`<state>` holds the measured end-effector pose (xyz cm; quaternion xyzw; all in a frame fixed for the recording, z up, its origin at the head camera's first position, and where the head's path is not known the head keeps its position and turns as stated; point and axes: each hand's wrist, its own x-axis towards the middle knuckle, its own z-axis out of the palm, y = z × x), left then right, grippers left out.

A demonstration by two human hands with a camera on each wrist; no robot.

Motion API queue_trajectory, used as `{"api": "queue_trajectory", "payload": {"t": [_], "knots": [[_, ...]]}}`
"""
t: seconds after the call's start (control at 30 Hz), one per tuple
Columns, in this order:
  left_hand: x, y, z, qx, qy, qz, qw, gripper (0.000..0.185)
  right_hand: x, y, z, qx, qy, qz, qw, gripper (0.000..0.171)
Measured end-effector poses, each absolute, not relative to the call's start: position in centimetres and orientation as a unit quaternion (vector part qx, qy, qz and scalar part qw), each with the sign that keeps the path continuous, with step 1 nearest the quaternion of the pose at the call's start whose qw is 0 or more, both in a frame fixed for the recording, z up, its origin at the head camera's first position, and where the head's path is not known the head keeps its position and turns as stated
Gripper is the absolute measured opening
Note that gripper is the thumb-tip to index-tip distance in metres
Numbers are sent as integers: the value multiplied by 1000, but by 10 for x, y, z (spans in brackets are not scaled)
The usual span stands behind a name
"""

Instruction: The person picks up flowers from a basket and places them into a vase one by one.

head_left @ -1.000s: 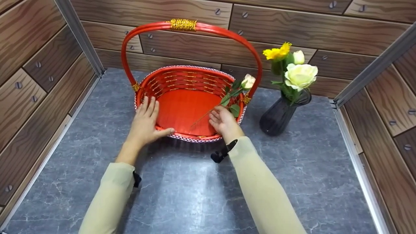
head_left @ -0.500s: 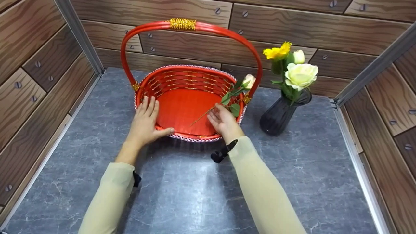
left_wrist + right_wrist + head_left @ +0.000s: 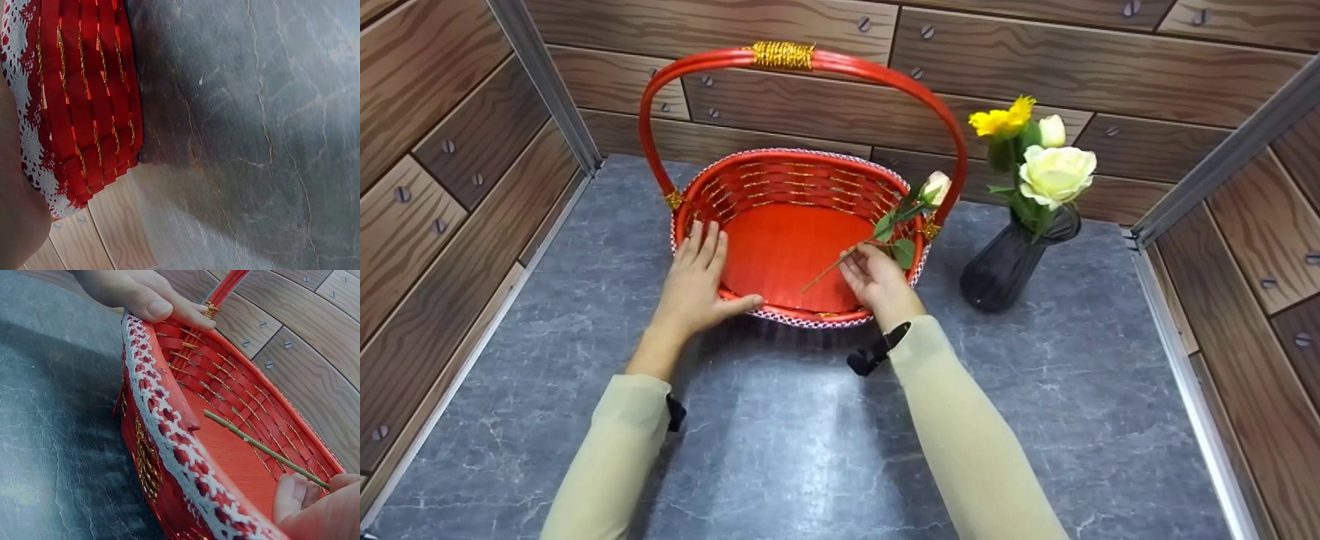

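Note:
A red woven basket (image 3: 694, 180) with a tall arched handle and a lace-trimmed rim stands on the grey surface. My left hand (image 3: 697, 277) rests on its near left rim, fingers straight and spread, thumb along the front edge. Over the basket's right side, my right hand (image 3: 879, 283) pinches the green stem of a pale rose (image 3: 936, 187). The bloom leans on the right rim beside the handle's foot, and the bare stem end (image 3: 225, 423) points into the basket. In the left wrist view, the basket's woven side (image 3: 90, 95) shows, with a little of the hand at the edge.
To the basket's right stands a dark glass vase (image 3: 997, 270) holding a yellow flower (image 3: 1001, 118), a large cream bloom (image 3: 1056, 176) and a pale bud (image 3: 1051, 131). Wood-patterned walls (image 3: 997, 60) enclose the grey marbled surface (image 3: 780, 450) at the back and sides.
The rose's stem and leaves have shifted slightly, while my right fingers have adjusted a little around the stem. My left hand and the basket have stayed in place.

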<state>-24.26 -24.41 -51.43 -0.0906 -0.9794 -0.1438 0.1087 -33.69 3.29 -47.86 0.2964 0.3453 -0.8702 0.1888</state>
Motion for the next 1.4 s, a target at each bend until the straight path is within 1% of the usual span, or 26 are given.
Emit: {"api": "queue_trajectory", "payload": {"t": [0.1, 0.37, 0.77, 1.0, 1.4], "knots": [[-242, -245, -514, -89, -980, -143, 107, 118, -333, 33, -473, 297, 337, -872, 195, 18], [-242, -244, -513, -93, -978, -151, 109, 118, -331, 33, -473, 278, 341, -876, 199, 21], [-243, -243, -513, -88, -980, -144, 102, 118, -329, 33, -472, 256, 375, -876, 162, 19], [-243, -244, -514, -89, -980, -141, 107, 119, -325, 31, -471, 241, 393, -877, 136, 14], [-243, -243, -514, -90, -979, -148, 110, 118, -317, 32, -467, 213, 398, -882, 136, 10]]}}
